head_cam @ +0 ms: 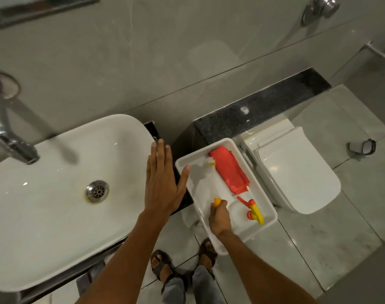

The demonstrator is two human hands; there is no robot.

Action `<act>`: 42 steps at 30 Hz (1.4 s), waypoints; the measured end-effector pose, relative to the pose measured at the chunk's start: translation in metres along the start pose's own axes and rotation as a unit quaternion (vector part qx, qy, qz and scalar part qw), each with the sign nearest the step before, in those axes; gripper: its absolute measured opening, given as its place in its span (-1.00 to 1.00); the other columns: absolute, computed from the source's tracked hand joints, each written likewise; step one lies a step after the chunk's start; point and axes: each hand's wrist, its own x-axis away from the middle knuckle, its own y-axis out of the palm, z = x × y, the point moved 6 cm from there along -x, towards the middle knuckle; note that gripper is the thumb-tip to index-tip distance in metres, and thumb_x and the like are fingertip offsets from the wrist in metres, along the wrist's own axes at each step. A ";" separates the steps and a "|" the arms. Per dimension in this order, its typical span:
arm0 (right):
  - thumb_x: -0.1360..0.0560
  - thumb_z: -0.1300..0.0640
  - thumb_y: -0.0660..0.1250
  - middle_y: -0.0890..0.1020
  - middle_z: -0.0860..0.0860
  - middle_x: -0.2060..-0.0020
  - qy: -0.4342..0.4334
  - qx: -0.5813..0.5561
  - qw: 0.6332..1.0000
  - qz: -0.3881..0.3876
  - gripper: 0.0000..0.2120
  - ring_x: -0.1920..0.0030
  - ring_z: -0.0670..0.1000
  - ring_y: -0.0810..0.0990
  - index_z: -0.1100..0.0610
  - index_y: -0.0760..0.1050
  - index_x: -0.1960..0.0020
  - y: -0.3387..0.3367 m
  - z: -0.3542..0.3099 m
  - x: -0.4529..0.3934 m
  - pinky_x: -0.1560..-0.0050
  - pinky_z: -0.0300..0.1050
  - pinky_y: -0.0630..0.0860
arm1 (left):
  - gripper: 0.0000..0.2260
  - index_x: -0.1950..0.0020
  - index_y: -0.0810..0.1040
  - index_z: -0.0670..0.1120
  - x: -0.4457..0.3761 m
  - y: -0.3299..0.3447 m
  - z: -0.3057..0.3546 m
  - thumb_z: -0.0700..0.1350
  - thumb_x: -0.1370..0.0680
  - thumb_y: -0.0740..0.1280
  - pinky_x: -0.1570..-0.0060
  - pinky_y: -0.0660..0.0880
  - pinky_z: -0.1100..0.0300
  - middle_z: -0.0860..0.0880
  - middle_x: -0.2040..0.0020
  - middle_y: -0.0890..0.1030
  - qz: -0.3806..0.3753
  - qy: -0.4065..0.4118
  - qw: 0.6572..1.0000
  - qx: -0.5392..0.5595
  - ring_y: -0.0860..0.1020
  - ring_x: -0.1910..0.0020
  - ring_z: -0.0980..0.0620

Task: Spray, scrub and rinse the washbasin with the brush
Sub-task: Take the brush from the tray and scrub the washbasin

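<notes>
The white washbasin (55,216) fills the left side, with a chrome drain (97,191) in its middle. My left hand (161,181) lies flat and open over the basin's right rim, holding nothing. To the right is a white tray (273,216). In it my right hand (219,217) is closed around the orange-tipped handle of the brush (217,202), whose pale head points to the tray's far end. A white spray bottle with a red and yellow trigger head (254,210) lies beside that hand. A folded red cloth (228,170) lies further back.
A chrome tap (12,145) overhangs the basin's left side. A white toilet with its lid down (296,172) stands right of the tray, below a black stone ledge (264,106). A small strap-like object (364,148) lies on the floor. My sandalled feet (163,264) are below.
</notes>
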 end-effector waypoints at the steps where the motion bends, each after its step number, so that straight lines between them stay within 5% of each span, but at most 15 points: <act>1: -0.76 0.11 0.11 0.61 0.23 -0.15 -0.021 -0.013 1.000 0.013 -0.80 -0.16 0.26 0.63 0.25 0.32 -0.26 -0.008 -0.007 0.008 -0.20 0.17 0.55 | -0.23 -0.77 0.00 -0.09 0.001 -0.004 0.001 0.33 -0.70 0.07 -0.71 -0.15 -0.04 -0.07 -0.78 -0.08 -0.008 0.005 1.000 0.002 -0.15 -0.76 -0.08; 6: -0.74 -0.12 0.08 0.65 0.08 0.16 -0.095 -0.067 0.990 0.083 -0.72 0.13 0.16 0.68 0.08 0.38 -0.12 -0.051 -0.057 0.064 0.09 0.13 0.61 | -0.26 -0.77 0.02 -0.05 0.026 -0.040 -0.021 0.36 -0.71 -0.03 -0.72 -0.18 -0.07 -0.04 -0.78 -0.04 -0.011 0.015 1.000 0.012 -0.11 -0.77 -0.01; 11: -0.72 -0.23 0.09 0.51 -0.12 0.29 -0.215 -0.094 0.964 0.123 -0.68 0.28 -0.16 0.53 -0.09 0.37 0.10 -0.066 -0.143 0.126 0.22 -0.18 0.49 | -0.32 -0.74 0.18 -0.11 0.053 -0.107 -0.106 0.28 -0.73 -0.01 -0.72 -0.01 -0.13 -0.06 -0.76 0.12 0.028 -0.046 0.998 -0.007 0.05 -0.76 -0.04; 16: -0.67 -0.36 0.04 0.56 -0.08 0.35 -0.258 -0.036 0.964 0.049 -0.59 0.36 -0.15 0.55 -0.08 0.40 0.08 -0.041 -0.207 0.179 0.33 -0.22 0.47 | -0.37 -0.68 0.30 -0.20 0.094 -0.174 -0.199 0.16 -0.71 0.09 -0.69 0.10 -0.18 -0.19 -0.73 0.20 0.106 -0.143 0.984 -0.032 0.19 -0.72 -0.19; 20: -0.72 -0.23 0.00 0.65 -0.05 0.18 -0.267 0.071 0.959 -0.063 -0.66 0.15 -0.03 0.65 -0.06 0.38 0.04 0.012 -0.230 0.221 0.06 0.04 0.62 | -0.32 -0.64 0.31 -0.32 0.131 -0.191 -0.273 0.15 -0.69 0.10 -0.66 0.14 -0.24 -0.29 -0.70 0.21 0.112 -0.235 0.964 -0.054 0.23 -0.68 -0.32; 24: -0.73 -0.17 0.02 0.69 0.03 0.02 -0.260 0.226 0.927 -0.147 -0.72 0.01 0.13 0.68 -0.04 0.36 0.00 0.084 -0.235 0.252 -0.02 0.04 0.56 | -0.35 -0.73 0.14 -0.23 0.153 -0.178 -0.306 0.15 -0.76 0.09 -0.67 0.16 -0.20 -0.19 -0.76 0.08 0.112 -0.316 0.942 0.019 0.18 -0.70 -0.31; 29: -0.74 0.10 0.14 0.59 0.15 -0.30 -0.270 0.447 0.835 -0.170 -0.70 -0.25 0.18 0.63 0.19 0.37 -0.41 0.157 -0.250 0.254 -0.21 0.00 0.54 | -0.35 -0.76 0.05 -0.14 0.155 -0.176 -0.310 0.16 -0.75 0.06 -0.66 0.18 -0.10 -0.12 -0.76 0.08 0.145 -0.341 0.924 0.094 0.19 -0.71 -0.21; 31: -0.74 0.14 0.13 0.58 0.13 -0.33 -0.274 0.465 0.830 -0.142 -0.67 -0.29 0.16 0.62 0.21 0.35 -0.47 0.173 -0.269 0.243 -0.25 0.00 0.54 | -0.36 -0.76 0.07 -0.14 0.155 -0.177 -0.312 0.14 -0.75 0.07 -0.65 0.18 -0.06 -0.13 -0.76 0.11 0.155 -0.340 0.921 0.110 0.20 -0.71 -0.19; 38: -0.67 0.19 0.19 0.60 0.16 -0.33 -0.137 0.398 0.907 -0.027 -0.55 -0.33 0.19 0.62 0.30 0.28 -0.52 0.107 -0.316 0.164 -0.30 0.04 0.52 | -0.36 -0.76 0.06 -0.13 0.155 -0.175 -0.316 0.14 -0.76 0.10 -0.67 0.18 -0.03 -0.12 -0.75 0.15 0.153 -0.334 0.919 0.139 0.20 -0.72 -0.16; 42: -0.68 0.19 0.22 0.53 0.15 -0.30 -0.146 0.501 0.851 -0.056 -0.65 -0.25 0.15 0.65 0.24 0.43 -0.44 0.065 -0.279 0.172 -0.24 -0.01 0.58 | -0.35 -0.77 0.04 -0.10 0.155 -0.172 -0.317 0.17 -0.75 0.08 -0.66 0.16 -0.03 -0.10 -0.76 0.13 0.147 -0.339 0.919 0.137 0.19 -0.72 -0.15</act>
